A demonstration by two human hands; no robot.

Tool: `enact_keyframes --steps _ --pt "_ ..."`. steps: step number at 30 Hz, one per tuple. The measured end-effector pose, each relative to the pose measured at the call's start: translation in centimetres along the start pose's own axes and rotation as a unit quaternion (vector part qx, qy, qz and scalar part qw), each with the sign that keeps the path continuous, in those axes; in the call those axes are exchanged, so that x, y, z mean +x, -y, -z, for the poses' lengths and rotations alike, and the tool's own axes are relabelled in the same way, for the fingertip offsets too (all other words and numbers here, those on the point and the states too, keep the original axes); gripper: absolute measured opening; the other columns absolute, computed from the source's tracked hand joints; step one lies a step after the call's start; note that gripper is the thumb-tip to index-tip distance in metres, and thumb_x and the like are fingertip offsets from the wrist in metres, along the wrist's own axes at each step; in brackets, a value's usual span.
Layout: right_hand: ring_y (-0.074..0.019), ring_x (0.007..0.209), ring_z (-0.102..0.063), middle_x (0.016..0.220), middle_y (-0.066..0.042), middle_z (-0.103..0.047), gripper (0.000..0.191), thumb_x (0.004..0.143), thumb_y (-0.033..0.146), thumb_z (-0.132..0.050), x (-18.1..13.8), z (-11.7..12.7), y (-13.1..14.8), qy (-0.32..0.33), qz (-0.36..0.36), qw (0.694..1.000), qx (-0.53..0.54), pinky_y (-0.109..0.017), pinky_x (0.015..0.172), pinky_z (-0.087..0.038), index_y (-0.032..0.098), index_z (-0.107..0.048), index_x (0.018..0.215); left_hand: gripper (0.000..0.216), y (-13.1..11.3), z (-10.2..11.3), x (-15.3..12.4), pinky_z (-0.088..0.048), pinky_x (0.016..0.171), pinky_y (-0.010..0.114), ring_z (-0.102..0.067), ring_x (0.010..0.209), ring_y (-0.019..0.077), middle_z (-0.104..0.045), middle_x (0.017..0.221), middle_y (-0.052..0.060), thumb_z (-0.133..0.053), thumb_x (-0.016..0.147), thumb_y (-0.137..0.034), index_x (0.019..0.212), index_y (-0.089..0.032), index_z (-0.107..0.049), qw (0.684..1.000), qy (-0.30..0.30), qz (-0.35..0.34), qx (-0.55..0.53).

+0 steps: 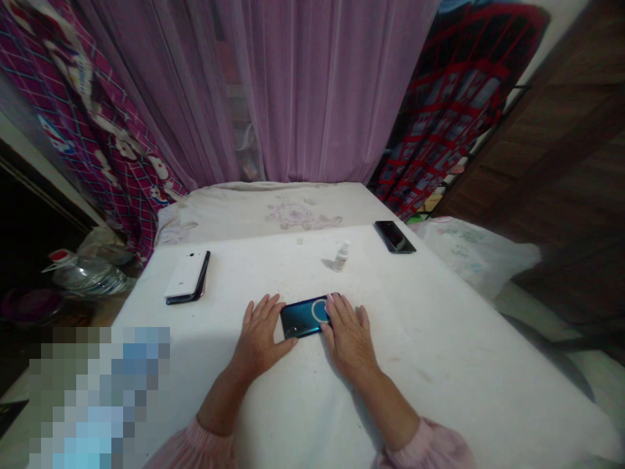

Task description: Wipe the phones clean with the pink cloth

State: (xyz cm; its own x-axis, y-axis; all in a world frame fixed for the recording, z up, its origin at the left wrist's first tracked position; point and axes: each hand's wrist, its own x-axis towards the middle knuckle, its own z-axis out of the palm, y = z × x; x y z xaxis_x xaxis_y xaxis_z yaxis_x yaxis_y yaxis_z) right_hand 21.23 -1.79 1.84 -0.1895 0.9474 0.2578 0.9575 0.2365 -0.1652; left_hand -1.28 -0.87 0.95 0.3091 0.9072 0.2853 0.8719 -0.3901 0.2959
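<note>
A blue smartphone (301,316) lies flat on the white-covered table, its glossy back facing up. A pale ring (319,311) sits on that back, partly covered by fingers. My left hand (258,335) steadies the phone's left end between thumb and index finger, with the other fingers resting on the cloth. Across the right end lies my right hand (349,332), fingers over the back and thumb at the near edge, hiding that end. Just beyond the phone stands a small white bottle (342,256) with a clear cap.
Stacked phones, a white one (185,277) on top, lie at the left. A black phone (394,236) rests near the table's right edge. Purple curtains (312,91) hang behind the table (439,339). A water jug (88,273) stands left, a plastic bag (473,254) right.
</note>
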Motion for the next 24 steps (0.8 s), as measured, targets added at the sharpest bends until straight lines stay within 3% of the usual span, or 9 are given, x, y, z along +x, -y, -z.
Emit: enact_keyframes --steps 8,15,21,24 --pt "-0.0299 0.138 -0.039 0.151 -0.014 -0.042 0.047 0.098 0.03 -0.04 1.7 0.0 1.7 0.015 -0.017 0.999 0.033 -0.059 0.113 -0.019 0.016 -0.047 0.142 0.064 -0.3 0.3 0.0 -0.023 0.115 0.06 -0.04 0.139 0.0352 -0.048 0.147 0.018 -0.065 0.08 -0.043 0.135 -0.016 -0.049 1.0 0.01 0.0 0.004" --pt "-0.0256 0.138 -0.041 0.147 -0.011 -0.048 0.044 0.098 0.032 -0.043 2.3 0.4 4.4 0.033 0.088 0.991 0.092 -0.055 0.117 -0.013 0.019 -0.051 0.139 0.061 -0.1 0.2 0.0 -0.024 0.115 0.059 -0.041 0.138 0.0345 -0.05 0.146 0.017 -0.065 0.08 -0.043 0.133 -0.018 -0.05 1.0 0.004 -0.008 0.005" --pt "-0.0297 0.136 -0.042 0.146 -0.013 -0.05 0.042 0.1 0.031 -0.037 3.8 0.9 0.9 0.027 -0.043 0.998 0.04 -0.06 0.112 -0.02 0.017 -0.054 0.137 0.062 -0.1 0.3 0.0 -0.023 0.115 0.06 -0.041 0.138 0.0352 -0.049 0.146 0.016 -0.064 0.08 -0.045 0.134 -0.018 -0.05 1.0 0.003 -0.007 0.002" --pt "-0.0313 0.136 -0.042 0.146 -0.014 -0.049 0.043 0.1 0.032 -0.036 4.0 0.9 0.1 0.023 -0.068 0.997 0.028 -0.061 0.11 -0.022 0.015 -0.054 0.136 0.062 -0.2 0.3 0.1 -0.023 0.115 0.06 -0.04 0.138 0.0357 -0.049 0.146 0.016 -0.065 0.08 -0.045 0.134 -0.019 -0.05 1.0 0.009 -0.003 0.001"
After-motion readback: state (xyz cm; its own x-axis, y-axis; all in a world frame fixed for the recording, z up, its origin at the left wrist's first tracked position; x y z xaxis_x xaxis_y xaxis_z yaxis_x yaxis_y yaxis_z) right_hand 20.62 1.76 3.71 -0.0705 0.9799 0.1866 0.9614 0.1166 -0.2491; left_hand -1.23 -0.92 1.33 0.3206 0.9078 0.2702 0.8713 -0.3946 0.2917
